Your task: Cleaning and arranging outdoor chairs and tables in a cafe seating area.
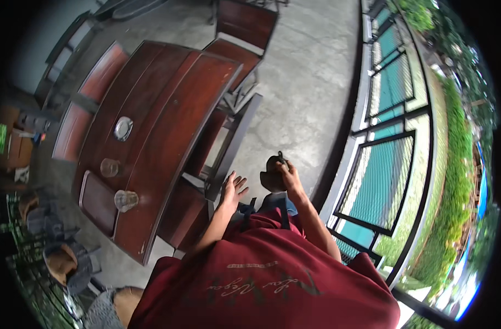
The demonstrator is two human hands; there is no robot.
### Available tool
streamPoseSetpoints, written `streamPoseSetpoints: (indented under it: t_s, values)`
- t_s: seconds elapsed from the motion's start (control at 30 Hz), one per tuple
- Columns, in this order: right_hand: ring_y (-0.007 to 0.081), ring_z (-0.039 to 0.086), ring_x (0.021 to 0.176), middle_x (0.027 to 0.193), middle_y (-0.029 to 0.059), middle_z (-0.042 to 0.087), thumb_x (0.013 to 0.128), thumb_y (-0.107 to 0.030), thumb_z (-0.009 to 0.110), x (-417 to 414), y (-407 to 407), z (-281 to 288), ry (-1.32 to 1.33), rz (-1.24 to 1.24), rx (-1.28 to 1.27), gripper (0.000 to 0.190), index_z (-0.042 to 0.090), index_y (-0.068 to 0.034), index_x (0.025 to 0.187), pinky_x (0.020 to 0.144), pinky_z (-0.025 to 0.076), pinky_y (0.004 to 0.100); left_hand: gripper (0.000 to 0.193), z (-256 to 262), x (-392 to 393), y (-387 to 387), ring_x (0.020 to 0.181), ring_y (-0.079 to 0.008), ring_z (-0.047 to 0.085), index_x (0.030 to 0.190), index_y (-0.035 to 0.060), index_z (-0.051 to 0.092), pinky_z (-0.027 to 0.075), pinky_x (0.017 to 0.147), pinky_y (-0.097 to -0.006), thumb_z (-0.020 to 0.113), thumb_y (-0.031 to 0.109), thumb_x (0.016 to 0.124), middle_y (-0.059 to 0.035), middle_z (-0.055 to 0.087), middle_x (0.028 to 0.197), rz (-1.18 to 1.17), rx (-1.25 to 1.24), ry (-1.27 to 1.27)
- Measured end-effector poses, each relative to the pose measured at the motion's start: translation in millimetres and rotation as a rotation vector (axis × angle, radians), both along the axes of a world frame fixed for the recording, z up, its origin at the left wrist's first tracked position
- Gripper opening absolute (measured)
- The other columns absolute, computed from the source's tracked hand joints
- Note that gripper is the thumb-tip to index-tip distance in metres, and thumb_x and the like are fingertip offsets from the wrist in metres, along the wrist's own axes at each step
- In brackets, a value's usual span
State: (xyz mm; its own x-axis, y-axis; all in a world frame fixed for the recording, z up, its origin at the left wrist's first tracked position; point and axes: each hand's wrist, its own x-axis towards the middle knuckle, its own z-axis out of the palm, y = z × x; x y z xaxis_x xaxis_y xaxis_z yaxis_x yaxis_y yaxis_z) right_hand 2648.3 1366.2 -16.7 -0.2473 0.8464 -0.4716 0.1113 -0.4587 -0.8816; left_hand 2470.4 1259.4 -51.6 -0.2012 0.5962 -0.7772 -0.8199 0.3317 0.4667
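My right hand grips a dark object with a small loop at its top, held above the floor in front of me; its exact kind I cannot tell. To its left, my left hand is empty, fingers spread, beside the dark wooden chair. On the reddish wooden table stand two drinking glasses near a brown tray. A round, shiny metal dish lies farther along the table.
Wooden chairs stand at the table's far end and along its sides. A black metal railing with mesh runs along the right, with greenery beyond. Part of a person shows at the lower left. Grey concrete floor lies between table and railing.
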Motion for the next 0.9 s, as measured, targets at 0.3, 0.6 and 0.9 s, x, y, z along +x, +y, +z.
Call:
streamPoseSetpoints:
  t_s: [0.3,0.6,0.9]
  values:
    - [0.0193,0.061,0.091,0.101,0.0075,0.062,0.091,-0.029,0.051,-79.9,153.6,-58.9,0.295,0.369,-0.293,0.032,0.057,-0.006,0.112,0.079,0.050,0.0314,0.075,-24.7,22.9,27.3,0.119,-0.0250,0.049,0.141,0.0075,0.018,0.045,0.092,-0.0440,0.054,0.046,0.087,-0.0153,0.039,0.138,0.569,-0.129,-0.092]
    - [0.0193,0.062,0.093,0.102,0.0076,0.064,0.090,-0.021,0.054,-102.1,212.9,-57.1,0.673,0.586,-0.787,0.026,0.060,-0.005,0.109,0.082,0.050,0.0330,0.057,-16.6,25.1,94.7,0.113,-0.0276,0.049,0.130,0.0088,0.034,0.043,0.092,-0.0452,0.058,0.038,0.087,-0.0124,0.046,0.124,1.122,-0.247,0.057]
    - [0.0197,0.062,0.094,0.101,0.0066,0.066,0.089,-0.019,0.053,-107.7,219.9,-73.9,0.575,0.620,-0.935,0.025,0.062,-0.005,0.107,0.086,0.048,0.0328,0.053,-33.3,27.8,92.0,0.095,-0.0296,0.053,0.124,0.0085,0.042,0.049,0.083,-0.0425,0.065,0.032,0.081,-0.0107,0.042,0.125,1.299,-0.148,0.039]
